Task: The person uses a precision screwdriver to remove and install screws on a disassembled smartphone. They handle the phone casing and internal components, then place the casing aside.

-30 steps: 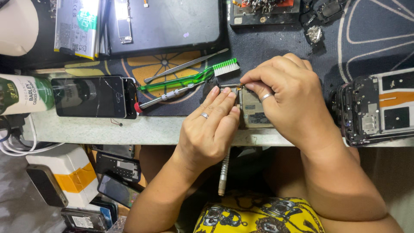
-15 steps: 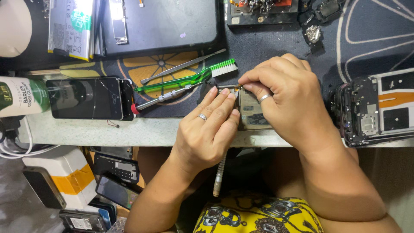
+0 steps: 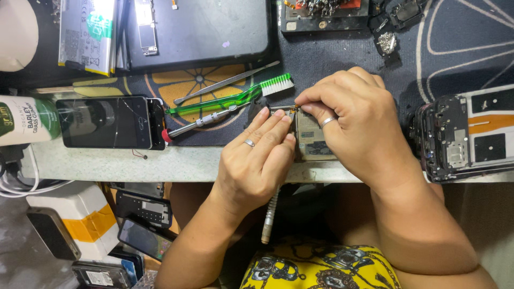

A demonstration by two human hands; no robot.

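A small opened phone (image 3: 313, 140) lies at the table's front edge, mostly covered by both hands. My left hand (image 3: 257, 160), with a ring on it, is closed around a thin tool with a ridged silver handle (image 3: 269, 217) that hangs down past the table edge. Its fingertips rest at the phone's top left corner. My right hand (image 3: 356, 120), also ringed, lies over the phone's right side, with thumb and forefinger pinched at its top edge. What they pinch is too small to tell.
Left of the hands lie a green toothbrush (image 3: 230, 99), metal tweezers (image 3: 225, 83), a red-tipped screwdriver (image 3: 195, 125), a cracked black phone (image 3: 104, 122) and a white tube (image 3: 24, 120). A stripped phone frame (image 3: 460, 134) sits at the right. A dark tablet (image 3: 198, 29) and parts tray (image 3: 321, 13) lie behind.
Both hands stay in nearly the same place over the opened phone. Only the view has shifted slightly.
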